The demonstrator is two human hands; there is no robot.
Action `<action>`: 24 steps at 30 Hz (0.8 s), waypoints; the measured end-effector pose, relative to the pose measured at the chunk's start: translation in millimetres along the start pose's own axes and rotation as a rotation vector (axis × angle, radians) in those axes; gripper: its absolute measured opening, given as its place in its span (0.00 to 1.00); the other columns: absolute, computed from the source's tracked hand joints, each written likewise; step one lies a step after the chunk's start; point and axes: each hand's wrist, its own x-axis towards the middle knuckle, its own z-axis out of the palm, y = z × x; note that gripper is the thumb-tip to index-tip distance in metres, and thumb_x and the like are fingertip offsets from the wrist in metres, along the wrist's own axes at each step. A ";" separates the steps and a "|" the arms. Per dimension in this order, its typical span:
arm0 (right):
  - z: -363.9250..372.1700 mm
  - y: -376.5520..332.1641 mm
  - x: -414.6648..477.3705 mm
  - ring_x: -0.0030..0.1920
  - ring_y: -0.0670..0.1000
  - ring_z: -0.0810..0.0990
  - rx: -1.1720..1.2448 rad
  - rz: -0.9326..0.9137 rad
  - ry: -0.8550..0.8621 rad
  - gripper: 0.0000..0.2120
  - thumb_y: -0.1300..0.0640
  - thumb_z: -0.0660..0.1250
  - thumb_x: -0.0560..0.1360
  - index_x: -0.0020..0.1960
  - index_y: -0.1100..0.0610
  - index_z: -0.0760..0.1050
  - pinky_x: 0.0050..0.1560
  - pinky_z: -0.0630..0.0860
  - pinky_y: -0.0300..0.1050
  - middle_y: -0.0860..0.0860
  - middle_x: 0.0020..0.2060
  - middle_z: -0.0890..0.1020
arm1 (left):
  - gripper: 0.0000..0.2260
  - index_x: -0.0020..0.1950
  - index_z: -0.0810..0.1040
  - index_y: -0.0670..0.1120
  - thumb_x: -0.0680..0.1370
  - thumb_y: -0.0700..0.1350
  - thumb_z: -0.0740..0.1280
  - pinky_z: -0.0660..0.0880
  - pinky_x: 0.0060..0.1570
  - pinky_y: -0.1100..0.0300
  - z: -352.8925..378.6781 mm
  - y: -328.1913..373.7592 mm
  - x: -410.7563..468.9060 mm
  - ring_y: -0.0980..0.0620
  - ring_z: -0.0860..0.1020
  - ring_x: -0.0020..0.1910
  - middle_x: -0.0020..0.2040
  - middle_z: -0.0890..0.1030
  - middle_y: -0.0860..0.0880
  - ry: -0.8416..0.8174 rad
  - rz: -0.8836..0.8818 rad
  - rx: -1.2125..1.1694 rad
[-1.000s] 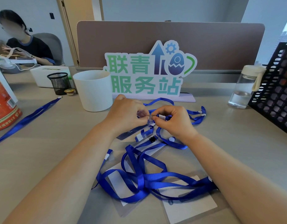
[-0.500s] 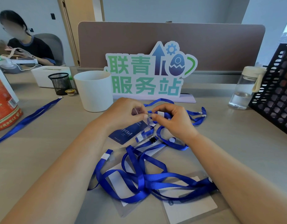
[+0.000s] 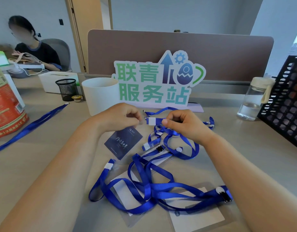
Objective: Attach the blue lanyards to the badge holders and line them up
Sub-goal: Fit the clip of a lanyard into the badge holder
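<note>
Left hand pinches the top of a dark-card badge holder. Right hand pinches a blue lanyard's white clip end, just beside the holder and not yet joined. Nearer on the surface, white-card holders lie under tangled lanyards. Nothing is lined up; most work is left, I judge.

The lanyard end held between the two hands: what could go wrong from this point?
1. The left hand seems to pinch only the top edge of the badge holder, so it may slip while the white tab is pushed on.
2. The lanyard in the right hand loops down close to the tangled pile; a pull may drag others.
3. The white cup stands just behind the left hand and could be bumped.
</note>
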 end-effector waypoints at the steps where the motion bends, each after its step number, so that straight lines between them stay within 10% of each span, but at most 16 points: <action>1: -3.0 -2.3 1.0 0.24 0.41 0.66 -0.002 0.016 -0.044 0.09 0.56 0.67 0.74 0.35 0.53 0.77 0.29 0.65 0.28 0.43 0.21 0.72 | 0.09 0.37 0.78 0.49 0.74 0.38 0.64 0.72 0.46 0.62 -2.2 -1.1 -1.7 0.55 0.78 0.41 0.43 0.82 0.48 0.000 -0.021 -0.017; 8: -4.0 -25.9 17.4 0.24 0.44 0.62 0.004 0.010 -0.123 0.14 0.55 0.64 0.76 0.33 0.55 0.72 0.30 0.62 0.37 0.43 0.20 0.67 | 0.12 0.28 0.67 0.47 0.71 0.47 0.56 0.66 0.43 0.56 -1.0 -17.0 -10.9 0.51 0.69 0.35 0.34 0.70 0.47 0.110 -0.112 -0.085; 16: 22.5 -52.5 30.5 0.23 0.42 0.61 -0.112 -0.065 -0.101 0.17 0.52 0.61 0.78 0.33 0.57 0.68 0.27 0.62 0.32 0.43 0.21 0.65 | 0.19 0.51 0.80 0.50 0.82 0.52 0.49 0.61 0.50 0.80 16.3 -7.0 -24.0 0.75 0.70 0.52 0.50 0.77 0.65 0.041 0.012 -0.358; 20: 23.6 -56.5 32.5 0.21 0.42 0.61 -0.113 -0.051 -0.016 0.18 0.51 0.62 0.77 0.31 0.57 0.66 0.25 0.61 0.28 0.42 0.18 0.64 | 0.16 0.39 0.73 0.45 0.82 0.44 0.52 0.69 0.48 0.70 22.9 -9.3 -26.2 0.55 0.79 0.52 0.36 0.81 0.54 0.110 0.049 -0.497; 24: 21.0 -58.7 35.8 0.22 0.43 0.62 -0.144 -0.011 -0.005 0.18 0.45 0.65 0.74 0.31 0.56 0.72 0.26 0.62 0.29 0.45 0.21 0.64 | 0.14 0.35 0.67 0.45 0.81 0.42 0.55 0.72 0.41 0.63 7.8 -17.8 -35.2 0.54 0.77 0.31 0.25 0.68 0.54 0.330 0.044 -0.677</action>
